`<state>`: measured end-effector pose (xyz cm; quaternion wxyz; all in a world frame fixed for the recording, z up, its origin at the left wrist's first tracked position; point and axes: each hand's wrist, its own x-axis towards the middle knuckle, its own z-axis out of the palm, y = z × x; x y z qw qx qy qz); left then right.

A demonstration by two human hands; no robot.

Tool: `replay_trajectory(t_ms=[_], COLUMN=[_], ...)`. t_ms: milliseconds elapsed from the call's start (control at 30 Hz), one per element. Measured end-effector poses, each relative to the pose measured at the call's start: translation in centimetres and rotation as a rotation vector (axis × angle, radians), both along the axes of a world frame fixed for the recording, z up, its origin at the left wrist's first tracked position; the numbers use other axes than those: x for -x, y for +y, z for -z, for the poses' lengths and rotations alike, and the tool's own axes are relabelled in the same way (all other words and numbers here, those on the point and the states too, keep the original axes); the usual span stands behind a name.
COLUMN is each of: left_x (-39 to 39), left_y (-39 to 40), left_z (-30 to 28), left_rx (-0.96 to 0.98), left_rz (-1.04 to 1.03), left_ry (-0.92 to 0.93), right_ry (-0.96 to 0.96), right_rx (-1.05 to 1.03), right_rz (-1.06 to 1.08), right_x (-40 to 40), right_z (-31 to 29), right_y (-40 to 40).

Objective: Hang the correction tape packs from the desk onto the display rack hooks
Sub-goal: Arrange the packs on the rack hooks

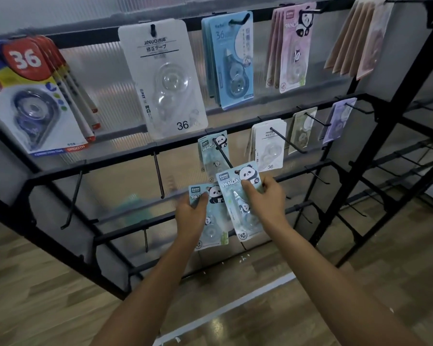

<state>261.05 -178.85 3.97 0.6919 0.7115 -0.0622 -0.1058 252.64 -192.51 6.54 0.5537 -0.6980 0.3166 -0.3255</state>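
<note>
Hanging step under way. Right hand (266, 196) pinching blue panda pack (238, 186) just below hook (223, 156); left hand (193, 211) gripping spare pack (210, 221). Next, likely: line hang-hole onto hook tip, slide back.

Single head-worn view, forward and downward, close before the display rack (235, 136).

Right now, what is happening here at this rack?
A person is stocking a black display rack with correction tape. The right hand grips a blue panda pack just below a hook where a matching pack already hangs. The left hand holds another panda pack, waiting.
</note>
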Motion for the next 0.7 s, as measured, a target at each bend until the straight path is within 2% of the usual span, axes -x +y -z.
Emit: replay_trajectory(t_ms=[300, 400, 600, 700], left_x=[-0.8, -1.2, -2.1, -1.8], left_y=[-1.6, -1.7, -0.4, -0.2], left_z=[0.6, 0.7, 1.0, 0.1], left_rx=[0.007, -0.002, -0.168, -0.13], left_rz=[-0.02, -0.06, -0.254, -0.158], left_ry=[-0.036, -0.083, -0.21, -0.251], right_ry=[-0.002, 0.04, 0.142, 0.217], right_rx=[-0.075, -0.005, 0.12, 0.135], right_rz=[-0.029, -0.065, -0.141, -0.186], right_x=[-1.2, -2.5, -7.7, -11.0], right_z=[1.2, 1.4, 0.4, -0.1], right_y=[-1.2, -1.5, -3.5, -4.5])
